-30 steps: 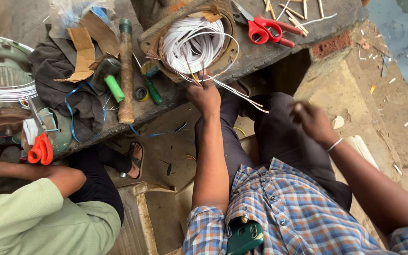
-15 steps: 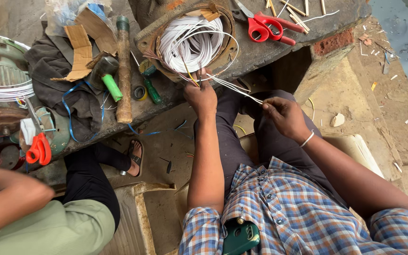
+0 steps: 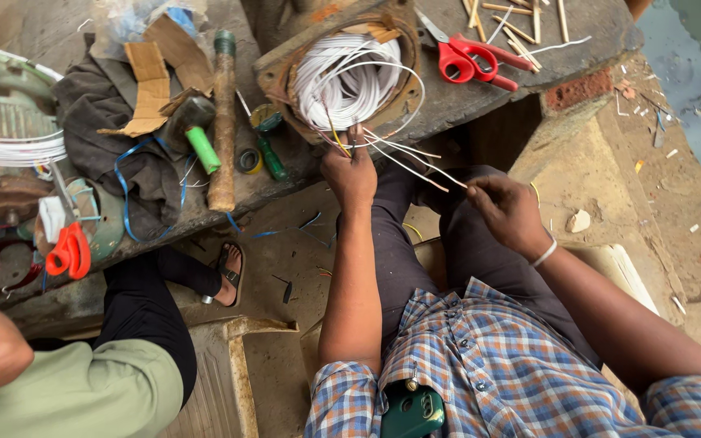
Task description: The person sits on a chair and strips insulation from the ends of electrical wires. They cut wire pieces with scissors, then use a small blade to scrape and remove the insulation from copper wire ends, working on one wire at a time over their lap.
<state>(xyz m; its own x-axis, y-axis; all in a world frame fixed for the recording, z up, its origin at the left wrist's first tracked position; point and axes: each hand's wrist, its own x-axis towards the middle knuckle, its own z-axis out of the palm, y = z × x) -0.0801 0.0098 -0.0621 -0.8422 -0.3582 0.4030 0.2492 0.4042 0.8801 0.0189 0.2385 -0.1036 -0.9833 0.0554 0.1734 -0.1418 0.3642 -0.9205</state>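
Pulling strands now: right hand [image 3: 506, 212] has come in from out over the lap and is pinched on a thin white wire strand [image 3: 415, 166] that runs taut back toward the rusty round motor housing [image 3: 273, 69] on the grey bench [image 3: 480, 101]. A second ago that hand sat empty and well off to the side; half a second ago it had reached the loose ends, so the strand is now under tension between both hands. Left hand [image 3: 350, 174] has barely moved, parked at the housing's near rim with fingers closed on the root of the strands where they leave the coil of white sleeved wire [image 3: 342, 85]. The coil sits inside the housing, loosely looped, many turns, a few loops riding above the rim; several ends fan out toward the lap, one or two with a yellowish tint near the root. Strands look stiff and hold a straight line. Red-handled scissors [image 3: 472, 61] lie just beside the housing, untouched, with thin wooden sticks [image 3: 521, 24] near them. On the other side: a wooden-handled hammer [image 3: 222, 138] and a green-handled screwdriver [image 3: 269, 158]. A co-worker's green sleeve [image 3: 83, 389] fills the lower corner, well apart from the wire.
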